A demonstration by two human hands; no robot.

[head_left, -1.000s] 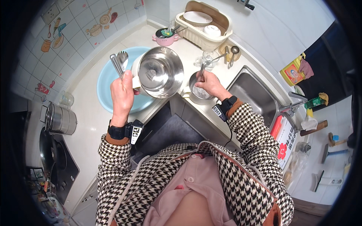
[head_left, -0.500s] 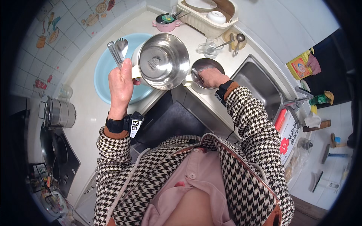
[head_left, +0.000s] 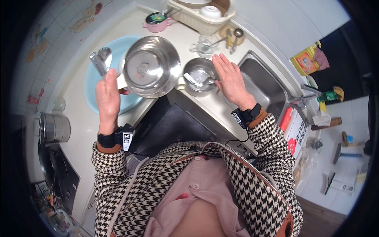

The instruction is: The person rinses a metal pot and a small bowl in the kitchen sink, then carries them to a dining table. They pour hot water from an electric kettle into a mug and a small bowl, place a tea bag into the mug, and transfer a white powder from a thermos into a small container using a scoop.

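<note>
A large shiny steel pot [head_left: 152,67] is held up by its pale handle in my left hand [head_left: 109,94], its open mouth toward me. Metal cutlery [head_left: 103,59], one piece with fork-like tines, sticks up beyond the same hand. To the right stands a smaller steel pot [head_left: 200,91] with a pale handle, on the counter. A metal utensil [head_left: 192,80] lies inside it, partly lost in reflections. My right hand [head_left: 234,83] is open at this pot's right rim, fingers straight and pointing away; the thumb is near the rim.
Behind the large pot sits a light blue basin [head_left: 92,85]. A sink [head_left: 260,83] is on the right. Farther back are a glass cup [head_left: 206,48], spoons [head_left: 237,37], a small pink pot [head_left: 157,27] and a cream dish rack [head_left: 193,19]. A black stove [head_left: 59,170] lies left.
My right hand has come out of the small pot and opened, shifting right. A metal utensil now shows inside that pot. My left hand still holds the large pot and cutlery.
</note>
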